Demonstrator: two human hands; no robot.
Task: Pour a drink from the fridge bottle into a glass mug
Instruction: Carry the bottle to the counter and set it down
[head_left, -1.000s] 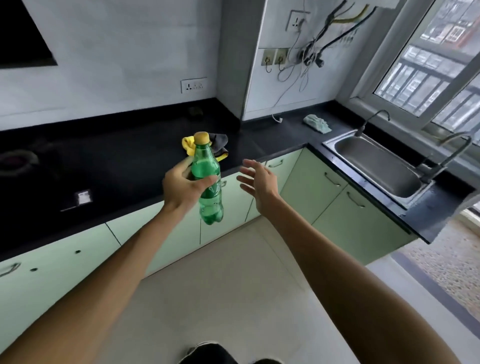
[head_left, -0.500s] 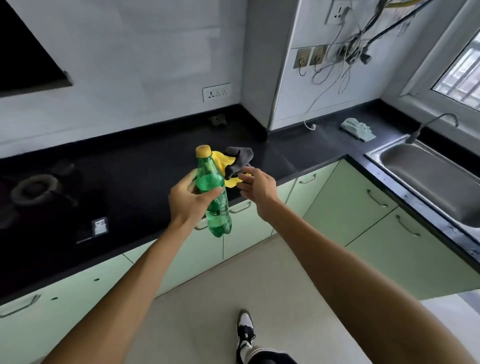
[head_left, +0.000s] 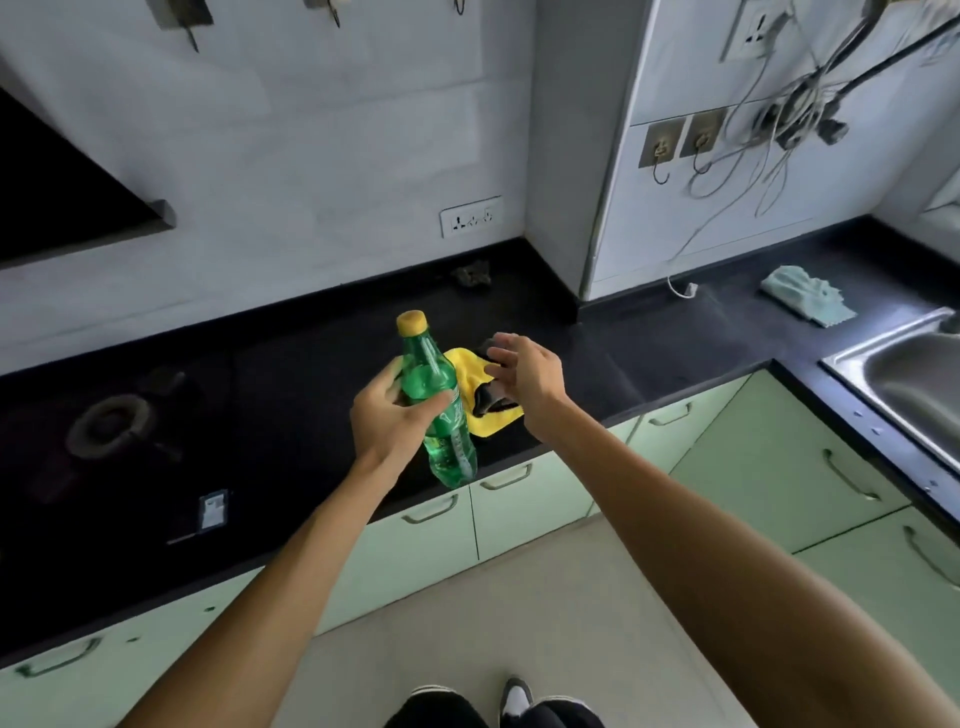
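A green plastic bottle (head_left: 441, 410) with a yellow cap stays upright in the air over the front edge of the black counter (head_left: 291, 374). My left hand (head_left: 387, 415) is wrapped around its middle. To the bottle's right, my right hand (head_left: 524, 371) hovers with fingers spread and holds nothing, level with the bottle's shoulder and above a yellow and grey cloth (head_left: 488, 410). No glass mug shows anywhere in this view.
A gas hob (head_left: 111, 423) is set into the counter at left. A steel sink (head_left: 904, 379) sits at right, with a pale green rag (head_left: 802, 293) behind it. Loose wires (head_left: 795, 119) hang on the wall. Light green cabinet doors (head_left: 524, 514) run below the counter.
The view has moved closer to the counter and turned left, so the window is out of sight. My right hand rose a little beside the bottle and opened its fingers.
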